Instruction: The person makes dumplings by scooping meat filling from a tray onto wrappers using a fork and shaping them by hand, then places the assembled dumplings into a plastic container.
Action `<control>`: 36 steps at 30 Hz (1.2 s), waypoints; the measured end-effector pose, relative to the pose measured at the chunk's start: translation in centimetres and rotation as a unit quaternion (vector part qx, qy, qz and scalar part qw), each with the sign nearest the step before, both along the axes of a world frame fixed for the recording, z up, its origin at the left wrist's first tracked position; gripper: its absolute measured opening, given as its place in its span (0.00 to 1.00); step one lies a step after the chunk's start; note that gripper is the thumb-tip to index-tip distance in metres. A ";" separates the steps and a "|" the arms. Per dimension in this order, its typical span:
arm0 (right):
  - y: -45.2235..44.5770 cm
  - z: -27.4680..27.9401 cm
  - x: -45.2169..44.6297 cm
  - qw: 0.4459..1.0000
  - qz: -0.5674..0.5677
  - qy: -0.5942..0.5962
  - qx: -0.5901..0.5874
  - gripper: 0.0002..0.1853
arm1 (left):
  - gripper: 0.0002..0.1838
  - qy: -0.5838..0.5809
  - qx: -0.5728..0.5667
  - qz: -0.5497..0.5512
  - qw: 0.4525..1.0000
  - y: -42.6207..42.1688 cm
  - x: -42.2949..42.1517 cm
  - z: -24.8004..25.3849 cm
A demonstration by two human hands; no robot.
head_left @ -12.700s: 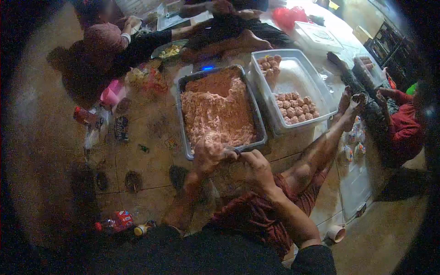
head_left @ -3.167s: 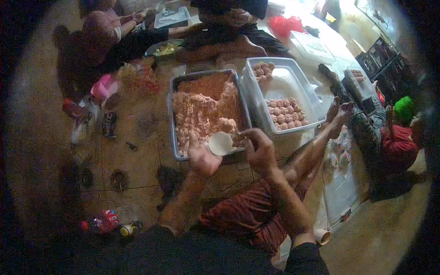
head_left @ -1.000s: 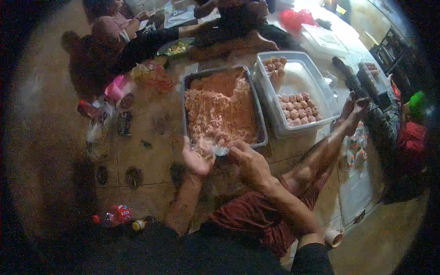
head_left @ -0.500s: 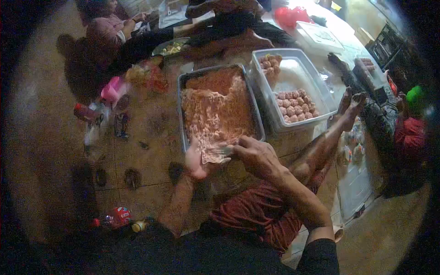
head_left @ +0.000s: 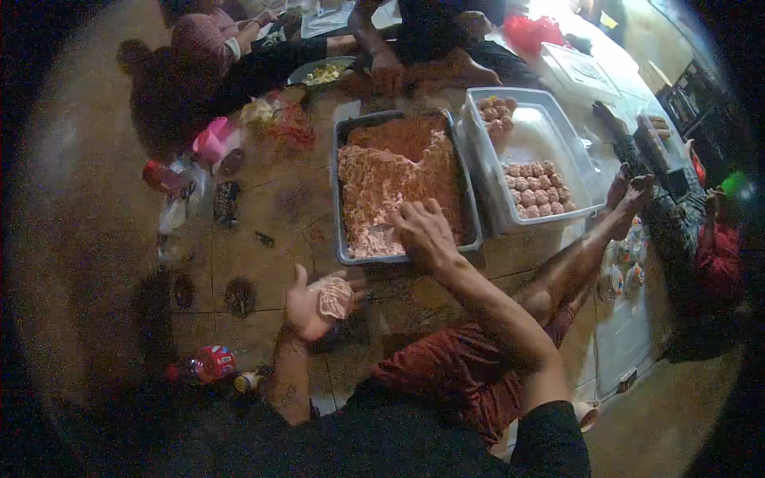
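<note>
My left hand (head_left: 312, 307) is palm up with its thumb and fingers spread. A flattened piece of minced meat (head_left: 335, 298) lies on its palm and fingers, just in front of the tray's near edge. My right hand (head_left: 428, 233) is over the near part of a grey tray (head_left: 339, 199) of minced meat (head_left: 382, 179). Its fingers are closed around a small metal utensil (head_left: 381, 229), perhaps a spoon, whose tip is at the meat. To the right of the tray, a clear plastic box (head_left: 532, 223) holds rows of meatballs (head_left: 538, 189), with more at its far left corner.
Across the tray sits a person, whose hand (head_left: 388, 76) hangs near a bowl of pale pieces (head_left: 323, 74). On the left floor are a pink cup (head_left: 212, 140), plastic bags and a red-labelled bottle (head_left: 213, 363). Outstretched legs (head_left: 586, 247) lie on the right. A lid (head_left: 580, 70) stands behind the box.
My hands have come apart. The left has drawn back and left with the meat on it; the right has moved from beside it up over the tray. The whole view has shifted slightly.
</note>
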State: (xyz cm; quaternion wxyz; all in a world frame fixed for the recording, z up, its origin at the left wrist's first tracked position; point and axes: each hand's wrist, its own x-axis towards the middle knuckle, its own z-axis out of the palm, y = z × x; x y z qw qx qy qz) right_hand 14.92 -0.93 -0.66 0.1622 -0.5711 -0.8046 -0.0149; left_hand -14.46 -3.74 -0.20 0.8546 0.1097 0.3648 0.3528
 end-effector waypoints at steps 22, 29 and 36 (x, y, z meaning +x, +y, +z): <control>-7.0 2.7 -1.8 0.893 -0.026 0.443 -0.071 0.13 | 0.53 -0.222 0.088 0.123 0.963 4.3 10.4 -2.6; -8.5 4.1 -1.4 0.938 -0.070 0.328 -0.086 0.23 | 0.48 -0.295 0.070 0.091 0.948 3.8 12.7 -1.2; -9.2 3.5 0.4 0.937 -0.008 0.339 -0.084 0.22 | 0.52 -0.190 0.054 0.025 0.980 4.3 11.2 -1.3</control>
